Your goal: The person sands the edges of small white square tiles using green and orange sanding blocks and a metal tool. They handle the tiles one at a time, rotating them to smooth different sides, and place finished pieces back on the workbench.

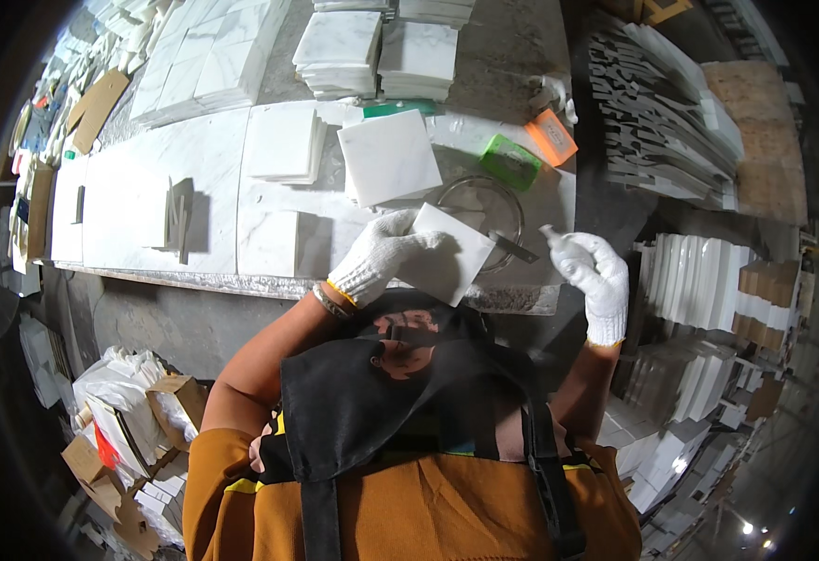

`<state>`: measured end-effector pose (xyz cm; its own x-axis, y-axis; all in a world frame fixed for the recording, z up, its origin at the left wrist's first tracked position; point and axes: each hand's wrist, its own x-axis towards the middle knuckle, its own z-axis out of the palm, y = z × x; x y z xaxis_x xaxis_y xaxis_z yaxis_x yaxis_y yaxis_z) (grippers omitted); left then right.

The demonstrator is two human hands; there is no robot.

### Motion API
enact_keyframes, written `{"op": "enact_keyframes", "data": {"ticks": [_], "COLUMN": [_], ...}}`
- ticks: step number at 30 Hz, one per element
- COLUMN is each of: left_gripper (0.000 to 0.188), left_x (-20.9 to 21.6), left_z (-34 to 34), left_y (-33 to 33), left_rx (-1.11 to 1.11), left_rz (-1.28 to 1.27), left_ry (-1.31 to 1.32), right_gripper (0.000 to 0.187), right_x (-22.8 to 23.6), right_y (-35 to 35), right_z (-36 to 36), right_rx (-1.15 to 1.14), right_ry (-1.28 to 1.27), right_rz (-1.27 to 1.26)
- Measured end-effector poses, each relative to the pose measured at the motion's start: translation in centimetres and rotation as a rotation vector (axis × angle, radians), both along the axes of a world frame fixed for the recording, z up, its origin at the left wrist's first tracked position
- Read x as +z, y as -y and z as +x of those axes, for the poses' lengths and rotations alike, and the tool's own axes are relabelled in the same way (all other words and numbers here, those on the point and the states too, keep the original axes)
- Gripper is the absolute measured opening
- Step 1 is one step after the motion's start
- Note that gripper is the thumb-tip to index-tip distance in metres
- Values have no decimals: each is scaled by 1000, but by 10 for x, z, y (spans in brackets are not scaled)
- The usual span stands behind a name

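Note:
My left hand (381,256), in a white knitted glove, grips a square white marble tile (453,254) by its left side. The tile is held tilted above the front edge of the bench. My right hand (594,277), gloved likewise, is raised to the right of the tile, apart from it. Its fingers are closed around something small and pale with a greyish tip, too small to name. Between the hands lies a dark flat scraper blade (512,247) near the rim of a round, clear shallow dish (521,217). Another white tile (389,157) lies beyond my left hand.
Tile stacks (336,49) stand at the back, with a smaller stack (284,142) nearer. A green box (510,162) and an orange box (551,137) lie beyond the dish. Racked slabs (662,117) are at right; cartons (177,407) crowd the lower left.

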<state>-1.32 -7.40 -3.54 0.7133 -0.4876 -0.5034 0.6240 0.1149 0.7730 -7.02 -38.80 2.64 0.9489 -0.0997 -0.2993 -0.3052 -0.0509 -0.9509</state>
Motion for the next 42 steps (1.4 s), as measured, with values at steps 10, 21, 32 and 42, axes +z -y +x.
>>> {"op": "enact_keyframes", "data": {"ticks": [10,21,32,42], "left_gripper": [25,28,39,29], "left_x": [4,-12,-9,-14], "left_z": [4,4,5,4], "left_y": [3,4,6,7], "left_rx": [-29,-23,-57,-50], "left_rz": [20,-22,231,237], "left_ry": [-21,-20,151,202], "right_gripper": [36,30,24,19], "right_x": [-85,-95,-88,-93], "right_y": [46,29,-26,-29], "right_z": [4,6,-15,-1], "right_rx": [-312,-211,33,36], "right_ry": [-68,190,125,155], "right_rz": [-239,-1017,-654,-591]}}
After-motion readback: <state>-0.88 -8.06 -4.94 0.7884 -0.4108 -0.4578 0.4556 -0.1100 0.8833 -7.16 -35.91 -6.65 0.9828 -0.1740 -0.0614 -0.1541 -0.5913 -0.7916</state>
